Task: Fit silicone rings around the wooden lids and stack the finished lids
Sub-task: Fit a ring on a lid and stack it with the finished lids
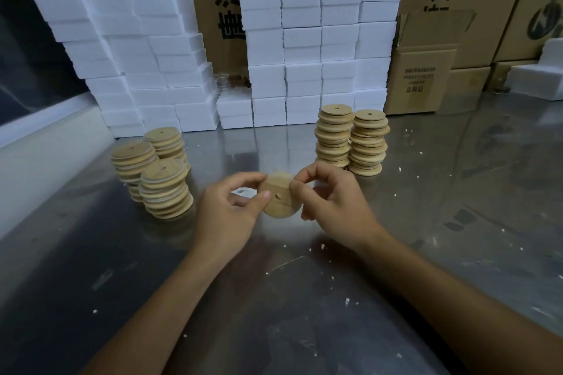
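Above the steel table [304,298], at the middle of the view, we see both hands holding one wooden lid [278,196] between them. The left hand [227,213] grips the lid's left edge, thumb curled over the face and fingers behind it. The right hand [332,201] pinches the right edge, thumb and forefinger bent at the upper rim. The lid is tilted with its flat face toward us, a small hole near its centre. We cannot tell whether a ring is already on it; the rim is partly hidden by fingers and slightly blurred.

To the left of the hands stand three stacks [166,189] of lids, close together and touching. Pale bands show between some of these lids. To the right, beyond the hands, stand two taller stacks [350,138], side by side and touching, each lid with a hole in its top.

Behind the stacks, white foam blocks [301,46] are piled in high walls along the back of the table. Cardboard boxes [426,70] with printed characters stand behind and to the right of the foam. Small white crumbs [323,246] lie scattered over the table, near our forearms and further right
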Action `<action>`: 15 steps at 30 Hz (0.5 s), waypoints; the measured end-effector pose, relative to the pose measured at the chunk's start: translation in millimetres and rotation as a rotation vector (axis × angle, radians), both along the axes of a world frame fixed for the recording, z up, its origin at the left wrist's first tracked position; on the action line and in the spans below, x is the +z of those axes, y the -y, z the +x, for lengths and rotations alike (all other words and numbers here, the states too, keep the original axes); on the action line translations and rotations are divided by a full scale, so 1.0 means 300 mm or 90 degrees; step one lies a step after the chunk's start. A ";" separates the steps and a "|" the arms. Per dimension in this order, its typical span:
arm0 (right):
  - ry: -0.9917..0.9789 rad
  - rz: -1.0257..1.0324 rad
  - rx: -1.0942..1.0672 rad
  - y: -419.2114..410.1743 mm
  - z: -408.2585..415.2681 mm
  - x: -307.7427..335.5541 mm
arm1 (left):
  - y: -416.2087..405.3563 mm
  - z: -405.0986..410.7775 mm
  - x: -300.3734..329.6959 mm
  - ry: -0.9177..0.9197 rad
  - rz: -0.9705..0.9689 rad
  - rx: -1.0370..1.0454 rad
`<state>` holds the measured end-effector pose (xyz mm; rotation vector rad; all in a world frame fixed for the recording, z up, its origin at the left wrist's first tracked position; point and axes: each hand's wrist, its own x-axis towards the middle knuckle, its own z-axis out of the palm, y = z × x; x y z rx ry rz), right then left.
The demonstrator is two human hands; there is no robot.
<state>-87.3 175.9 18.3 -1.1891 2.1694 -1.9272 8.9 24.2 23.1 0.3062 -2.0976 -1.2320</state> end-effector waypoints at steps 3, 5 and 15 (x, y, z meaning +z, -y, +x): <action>-0.116 0.035 -0.002 0.000 0.009 0.001 | -0.001 0.000 0.000 -0.037 -0.084 0.027; -0.166 0.048 -0.011 0.001 0.012 0.003 | -0.003 -0.004 0.000 -0.047 -0.122 0.051; -0.086 -0.040 -0.046 0.003 -0.001 -0.010 | 0.010 -0.007 -0.009 0.026 0.026 -0.063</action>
